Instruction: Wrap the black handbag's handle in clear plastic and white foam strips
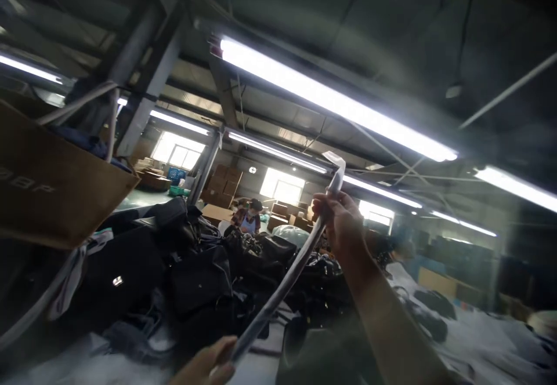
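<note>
A long white wrapped strip [287, 275] runs slantwise from bottom centre up toward the ceiling lights. My right hand [342, 220] is raised and closed round its upper part, with the strip's end sticking out above the fingers. My left hand [209, 364] sits at the bottom edge, fingers closed on the strip's lower end. Behind the strip lies a heap of black bags [191, 269].
A brown cardboard box [56, 188] hangs in at the left. Another person [249, 217] works at the far end among stacked cartons [226, 185]. Fluorescent tubes [335, 104] and steel beams run overhead. Pale sheeting [487, 338] covers the surface at the right.
</note>
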